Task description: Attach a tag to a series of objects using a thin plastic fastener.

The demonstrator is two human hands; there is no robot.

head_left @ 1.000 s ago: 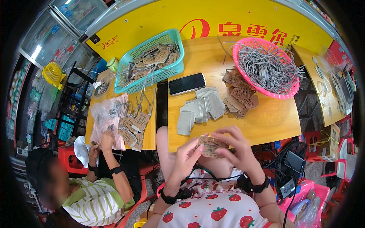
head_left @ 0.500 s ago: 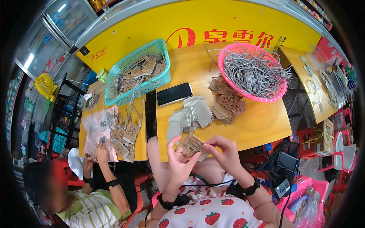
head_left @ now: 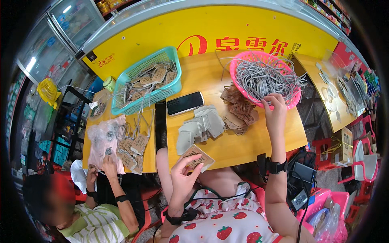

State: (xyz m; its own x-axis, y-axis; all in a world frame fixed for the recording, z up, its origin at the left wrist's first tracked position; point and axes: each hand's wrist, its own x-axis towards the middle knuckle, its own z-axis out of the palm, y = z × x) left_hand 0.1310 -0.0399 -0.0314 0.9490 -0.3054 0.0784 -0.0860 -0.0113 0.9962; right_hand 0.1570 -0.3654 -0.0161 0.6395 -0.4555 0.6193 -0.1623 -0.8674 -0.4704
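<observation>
My left hand [head_left: 183, 178] holds a small brown card tag [head_left: 197, 156] over the near edge of the wooden table [head_left: 251, 143]. My right hand [head_left: 275, 111] is stretched forward to the near rim of the pink basket [head_left: 239, 83], fingers among the grey strings [head_left: 263, 77] piled in it. Whether it grips a string I cannot tell. A heap of brown tags [head_left: 239, 111] lies just left of that hand. Pale grey cards [head_left: 200, 125] are spread in front of my left hand.
A black phone [head_left: 185, 103] lies behind the grey cards. A teal basket [head_left: 146, 81] holds strung tags. At the left a person in a striped shirt [head_left: 95, 227] handles tags [head_left: 131, 146] beside a clear plastic bag [head_left: 103, 139]. Red stools stand at the right.
My right hand left the tag and reached forward to the pink basket of strings. My left hand keeps the tag alone near the table edge.
</observation>
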